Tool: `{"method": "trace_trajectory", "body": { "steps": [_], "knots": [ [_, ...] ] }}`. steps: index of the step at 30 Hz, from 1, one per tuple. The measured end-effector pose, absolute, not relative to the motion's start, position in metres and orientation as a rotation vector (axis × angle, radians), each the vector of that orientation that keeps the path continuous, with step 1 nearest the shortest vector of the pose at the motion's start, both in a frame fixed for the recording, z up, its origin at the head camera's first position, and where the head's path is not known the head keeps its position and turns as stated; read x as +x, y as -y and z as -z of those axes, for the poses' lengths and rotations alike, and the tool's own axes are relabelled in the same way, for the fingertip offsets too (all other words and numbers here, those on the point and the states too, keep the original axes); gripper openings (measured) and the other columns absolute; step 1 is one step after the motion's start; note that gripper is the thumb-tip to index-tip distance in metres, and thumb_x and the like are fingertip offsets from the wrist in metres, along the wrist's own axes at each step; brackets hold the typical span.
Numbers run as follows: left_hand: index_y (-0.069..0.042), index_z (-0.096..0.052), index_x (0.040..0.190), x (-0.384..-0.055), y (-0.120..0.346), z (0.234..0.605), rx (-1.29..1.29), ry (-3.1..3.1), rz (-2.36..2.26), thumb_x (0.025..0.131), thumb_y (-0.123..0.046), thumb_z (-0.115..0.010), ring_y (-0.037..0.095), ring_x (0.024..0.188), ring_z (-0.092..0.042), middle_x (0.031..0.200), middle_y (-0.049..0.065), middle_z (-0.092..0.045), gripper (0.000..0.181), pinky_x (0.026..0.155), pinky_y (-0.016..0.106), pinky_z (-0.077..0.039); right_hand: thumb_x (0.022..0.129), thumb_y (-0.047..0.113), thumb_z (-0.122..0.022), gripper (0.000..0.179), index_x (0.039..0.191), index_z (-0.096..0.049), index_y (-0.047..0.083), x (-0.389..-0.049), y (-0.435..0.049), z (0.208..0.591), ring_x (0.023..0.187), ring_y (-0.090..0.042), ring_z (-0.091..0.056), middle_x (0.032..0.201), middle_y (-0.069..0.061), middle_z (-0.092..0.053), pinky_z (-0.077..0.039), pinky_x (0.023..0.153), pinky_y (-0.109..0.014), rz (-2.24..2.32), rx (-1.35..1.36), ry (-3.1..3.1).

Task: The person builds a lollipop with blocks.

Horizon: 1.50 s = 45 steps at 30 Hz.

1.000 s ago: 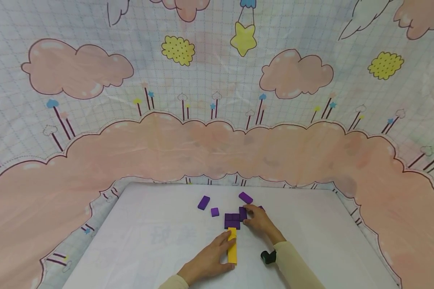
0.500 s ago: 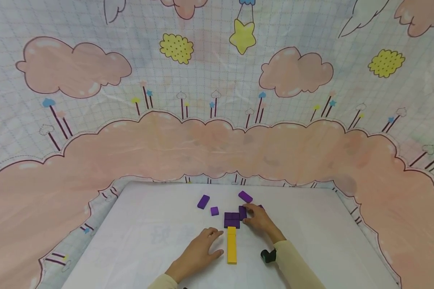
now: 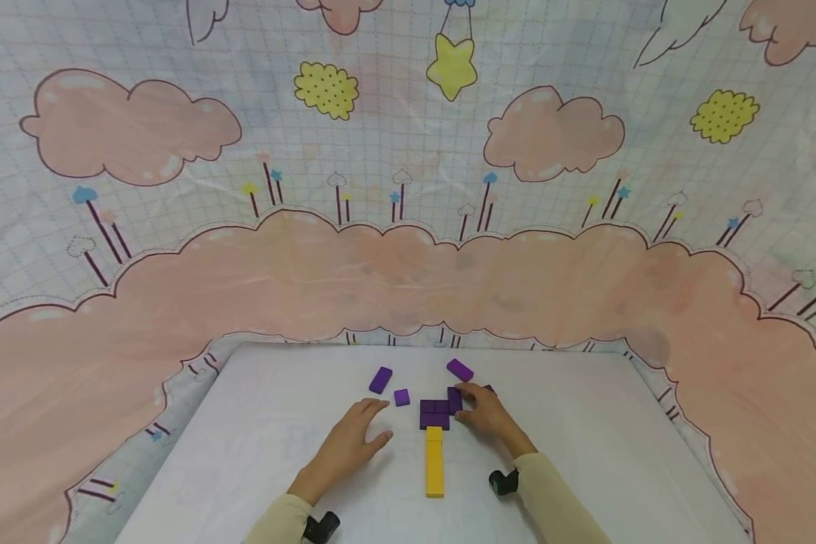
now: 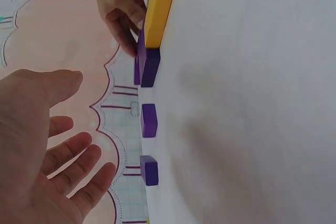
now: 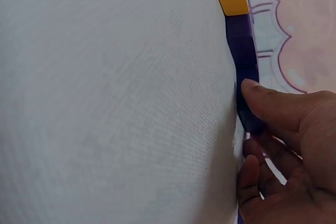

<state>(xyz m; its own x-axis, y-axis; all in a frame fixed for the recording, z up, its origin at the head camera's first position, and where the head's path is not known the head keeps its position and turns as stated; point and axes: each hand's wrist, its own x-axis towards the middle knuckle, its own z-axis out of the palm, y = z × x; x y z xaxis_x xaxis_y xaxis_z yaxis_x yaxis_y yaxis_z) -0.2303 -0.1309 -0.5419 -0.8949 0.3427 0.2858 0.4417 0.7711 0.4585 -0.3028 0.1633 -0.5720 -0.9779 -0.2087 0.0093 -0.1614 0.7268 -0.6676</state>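
My right hand [image 3: 487,415] pinches an upright-lying purple block [image 3: 455,400] between thumb and fingers, at the right side of a purple block group [image 3: 434,421]. In the right wrist view the thumb [image 5: 268,103] presses on this dark block [image 5: 247,111]. Below the group, a long yellow block [image 3: 434,470] and a short yellow block [image 3: 434,434] form a straight column touching it. My left hand [image 3: 347,446] hovers left of the column, fingers spread and holding nothing. Its fingertips are near a small purple cube [image 3: 401,397]; the left wrist view shows the relaxed fingers too.
Loose purple blocks lie farther back on the white table [image 3: 279,423]: one at left [image 3: 381,380], another at right [image 3: 459,369]. A further purple piece [image 3: 490,390] shows partly behind my right hand. A cartoon-cloud cloth [image 3: 408,279] hangs behind the table.
My left hand has let go of the yellow column and moved left and away from me, toward the small purple cube. My right hand stays at the same purple block.
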Motion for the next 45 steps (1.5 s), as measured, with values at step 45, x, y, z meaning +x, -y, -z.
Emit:
{"method": "trace_trajectory", "body": {
  "steps": [45],
  "knots": [
    [-0.004, -0.042, 0.147, -0.335, 0.165, 0.578, -0.316, 2.858, 1.295, 0.086, -0.01, -0.073, 0.039, 0.142, -0.038, 0.15, 0.02, -0.046, 0.069, 0.12, 0.054, -0.028, 0.087, 0.012, -0.074, 0.053, 0.136, -0.056, 0.009, -0.302, -0.164, 0.573, 0.129, -0.036, -0.054, 0.138, -0.018, -0.058, -0.041, 0.111, -0.054, 1.134, -0.3, -2.842]
  ]
}}
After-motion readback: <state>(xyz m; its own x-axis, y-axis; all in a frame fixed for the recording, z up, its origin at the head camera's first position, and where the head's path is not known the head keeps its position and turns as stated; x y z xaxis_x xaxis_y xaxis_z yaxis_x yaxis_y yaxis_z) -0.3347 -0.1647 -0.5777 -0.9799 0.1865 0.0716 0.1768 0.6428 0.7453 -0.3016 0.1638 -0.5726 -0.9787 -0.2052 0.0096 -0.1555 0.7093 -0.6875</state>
